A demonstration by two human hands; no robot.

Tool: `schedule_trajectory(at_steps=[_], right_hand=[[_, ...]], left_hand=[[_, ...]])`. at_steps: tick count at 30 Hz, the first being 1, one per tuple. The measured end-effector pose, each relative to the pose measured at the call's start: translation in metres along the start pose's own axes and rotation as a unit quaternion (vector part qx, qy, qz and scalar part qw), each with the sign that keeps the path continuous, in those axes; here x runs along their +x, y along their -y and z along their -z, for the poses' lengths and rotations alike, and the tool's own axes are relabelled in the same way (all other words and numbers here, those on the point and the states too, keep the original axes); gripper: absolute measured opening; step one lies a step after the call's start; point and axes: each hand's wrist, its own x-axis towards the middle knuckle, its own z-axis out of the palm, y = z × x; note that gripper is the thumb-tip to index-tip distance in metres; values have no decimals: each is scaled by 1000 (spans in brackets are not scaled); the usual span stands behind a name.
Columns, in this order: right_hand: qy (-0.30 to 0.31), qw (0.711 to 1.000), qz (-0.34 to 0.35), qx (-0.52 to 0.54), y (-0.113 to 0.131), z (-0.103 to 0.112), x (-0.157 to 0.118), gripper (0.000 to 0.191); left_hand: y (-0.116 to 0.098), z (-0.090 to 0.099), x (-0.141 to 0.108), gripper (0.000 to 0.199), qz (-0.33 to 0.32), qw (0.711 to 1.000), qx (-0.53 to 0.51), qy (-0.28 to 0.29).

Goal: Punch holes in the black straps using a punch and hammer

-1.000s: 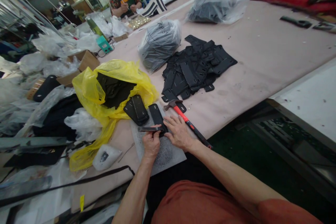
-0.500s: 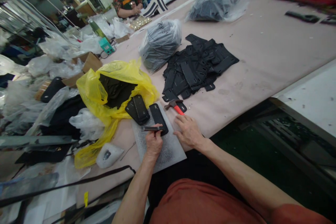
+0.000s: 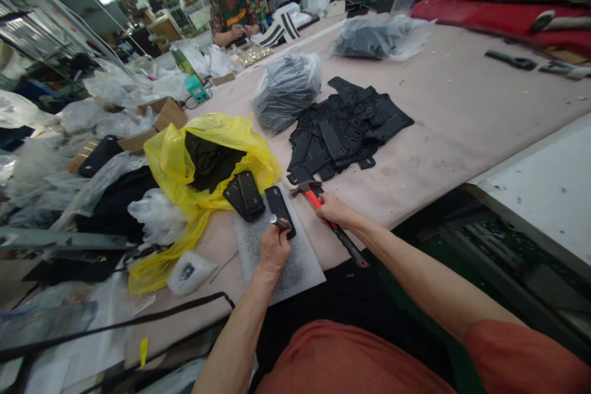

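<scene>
My left hand [image 3: 275,247] is closed round a short metal punch [image 3: 278,221], held over the near end of a black strap piece [image 3: 279,206]. That piece lies on a speckled white board [image 3: 300,265]. My right hand [image 3: 336,209] grips a claw hammer [image 3: 313,198] with a red and black handle, its head to the left of the hand and just off the board's right edge. Several matching black pieces [image 3: 244,196] are stacked at the board's far left corner. A large heap of black pieces [image 3: 344,126] lies beyond the hammer.
A yellow plastic bag [image 3: 168,157] with dark fabric stands to the left. Two clear bags of dark pieces, one nearer [image 3: 287,89] and one farther [image 3: 378,40], sit behind the heap. A co-worker [image 3: 233,9] sits at the far end. Plastic bags [image 3: 55,166] clutter the left side.
My right hand has gone from lying flat by the hammer's handle to gripping it. The punch in my left hand has turned from lying sideways to standing more upright over the piece.
</scene>
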Motion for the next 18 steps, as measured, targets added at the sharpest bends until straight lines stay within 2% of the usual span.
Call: schedule_trajectory(at_steps=[2, 6, 9, 11, 12, 14, 16, 18], right_hand=[[40, 998, -15, 37, 3, -5, -1, 4], [58, 994, -33, 85, 5, -17, -23, 15], [34, 995, -13, 97, 30, -3, -57, 13], [15, 990, 77, 113, 65, 17, -88, 14], [8, 980, 161, 119, 84, 27, -105, 17], [-33, 946, 315, 65, 116, 42, -137, 24], [-154, 896, 415, -14, 127, 45, -159, 22], [-249, 831, 481, -124, 115, 38, -167, 20]], left_hand=[[1, 0, -1, 22, -2, 1000, -3, -4], [2, 1, -3, 21, -2, 1000, 1, 3], [1, 1, -3, 20, 0, 1000, 5, 10], [0, 2, -3, 19, 3, 1000, 9, 15], [-1, 2, -4, 18, 5, 1000, 13, 18], [-2, 3, -4, 15, 11, 999, 22, 22], [-2, 3, -4, 14, 15, 999, 28, 21], [-3, 3, -4, 14, 15, 999, 27, 18]])
